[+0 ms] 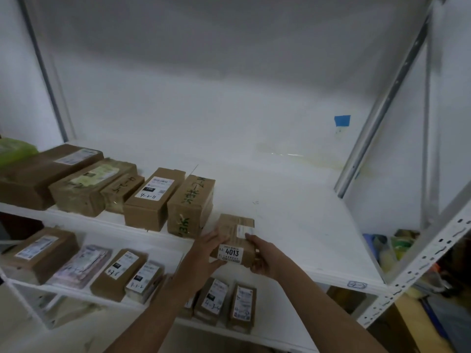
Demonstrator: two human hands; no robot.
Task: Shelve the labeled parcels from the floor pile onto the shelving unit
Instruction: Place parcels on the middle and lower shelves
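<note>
A small brown cardboard parcel (pixel 235 238) with a white label reading 4013 sits at the front edge of the white upper shelf (pixel 293 212). My left hand (pixel 206 253) grips its left side and my right hand (pixel 262 258) grips its right side. The parcel lies just to the right of a row of brown boxes, nearest a box with green handwriting (pixel 191 205). Both forearms reach in from below.
Several labelled boxes (pixel 153 197) line the left of the upper shelf. More parcels (pixel 119 273) lie on the shelf below. Grey metal uprights (pixel 390 103) frame the right side. Bags and clutter (pixel 392 248) sit beyond the right frame. Blue tape (pixel 342 121) marks the back wall.
</note>
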